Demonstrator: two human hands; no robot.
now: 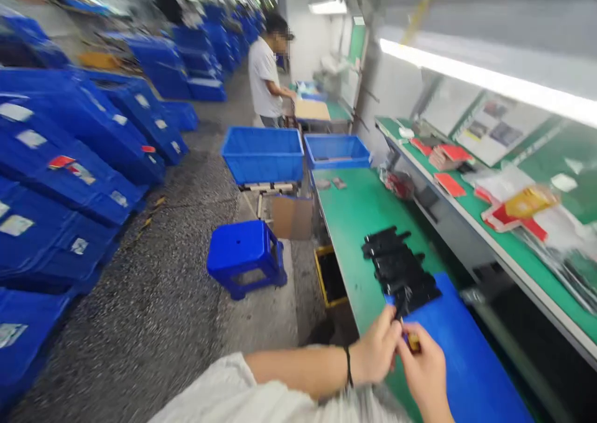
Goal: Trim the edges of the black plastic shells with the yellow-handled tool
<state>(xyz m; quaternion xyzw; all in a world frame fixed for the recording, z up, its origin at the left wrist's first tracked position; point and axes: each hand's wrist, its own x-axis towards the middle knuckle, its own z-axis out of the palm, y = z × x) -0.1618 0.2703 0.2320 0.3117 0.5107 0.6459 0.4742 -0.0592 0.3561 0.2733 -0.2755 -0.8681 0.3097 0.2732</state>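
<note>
My left hand (pixel 379 347), with a dark band at the wrist, is closed on a black part (pixel 402 301) that points up and away from me. Close beside it, my right hand (pixel 423 362) has its fingers wrapped round a small yellow tool (pixel 413 342). Both hands meet over the near end of the green bench (pixel 342 224), by a blue mat (pixel 459 342). Just beyond them, several black parts (pixel 396 264) lie in a row on the bench, partly on the mat's edge.
A blue stool (pixel 245 255) stands left of the bench. Two blue bins (pixel 263 155) are at its far end, and a person (pixel 268 71) stands beyond. A shelf (pixel 494 249) with red and plastic packages runs along the right. Stacked blue crates (pixel 60 162) line the left.
</note>
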